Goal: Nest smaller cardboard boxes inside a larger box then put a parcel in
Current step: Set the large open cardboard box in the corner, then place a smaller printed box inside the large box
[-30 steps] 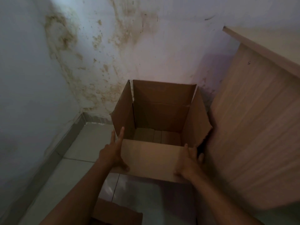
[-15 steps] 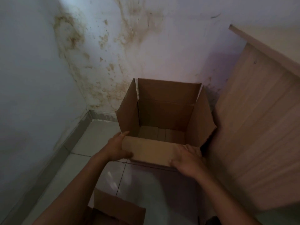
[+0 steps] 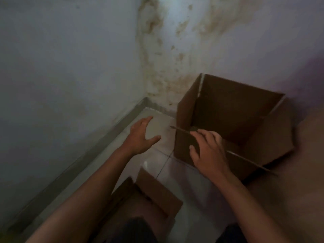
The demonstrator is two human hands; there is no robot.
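Note:
A large brown cardboard box (image 3: 233, 109) stands open on the tiled floor in the room's corner, its flaps up. My right hand (image 3: 207, 149) rests on the box's near flap, fingers curled over its top edge and pressing it down. My left hand (image 3: 142, 134) hovers over the floor to the left of the box, fingers spread, holding nothing. A smaller open cardboard box (image 3: 150, 193) sits close to me at the bottom, between my forearms. The inside of the large box is dark. No parcel is visible.
Stained walls (image 3: 166, 50) meet in the corner behind the large box, with a grey skirting (image 3: 98, 146) along the left. A wooden cabinet side (image 3: 298, 172) stands right of the box. Pale floor tiles (image 3: 157, 125) show between the boxes.
My view has swung left, so the large box now sits to the right. My left hand has let go of the near flap and moved left; my right hand stays on it.

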